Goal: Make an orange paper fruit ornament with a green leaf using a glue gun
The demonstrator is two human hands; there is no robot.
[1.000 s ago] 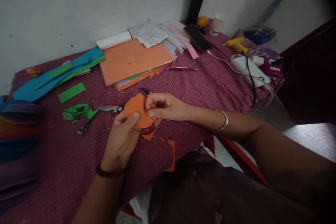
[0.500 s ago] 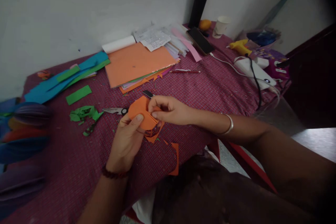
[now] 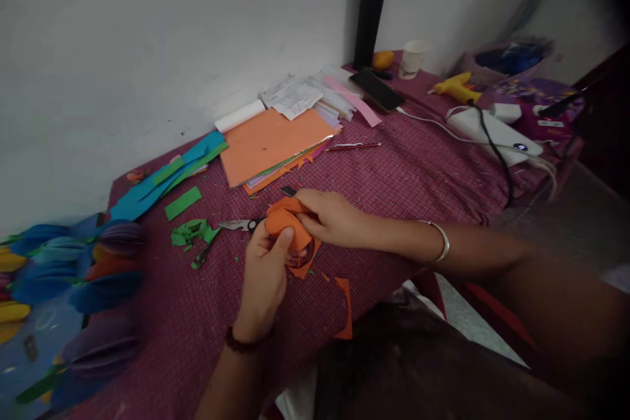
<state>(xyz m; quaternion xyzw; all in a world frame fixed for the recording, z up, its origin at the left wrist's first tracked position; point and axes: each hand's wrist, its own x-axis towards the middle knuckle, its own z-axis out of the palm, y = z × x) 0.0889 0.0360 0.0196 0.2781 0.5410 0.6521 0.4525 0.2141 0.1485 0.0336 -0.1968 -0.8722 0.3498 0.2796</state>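
Note:
Both hands hold folded orange paper [image 3: 291, 226] over the front middle of the table. My left hand [image 3: 268, 266] pinches its lower left side, thumb on top. The fingers of my right hand [image 3: 332, 218] are closed on its upper right part, where a fold stands up. Behind the hands lie scissors [image 3: 236, 225], blades to the left and handles partly covered. Orange paper scraps [image 3: 302, 268] lie beneath the held paper, and a curved orange offcut [image 3: 346, 308] is at the table's front edge. Crumpled green paper [image 3: 191, 231] is to the left.
A stack of coloured sheets [image 3: 273, 144] lies toward the wall, blue strips [image 3: 172, 174] beside it. A phone [image 3: 377, 89], paper cup [image 3: 413, 59], yellow glue gun [image 3: 457, 87] and white power strip [image 3: 495, 134] with cables are at right. Paper decorations [image 3: 105, 282] are at left.
The orange paper has been bent: a flap now rises between the hands, where it lay flatter before. My right fingers have moved in behind it. The camera view has shifted left.

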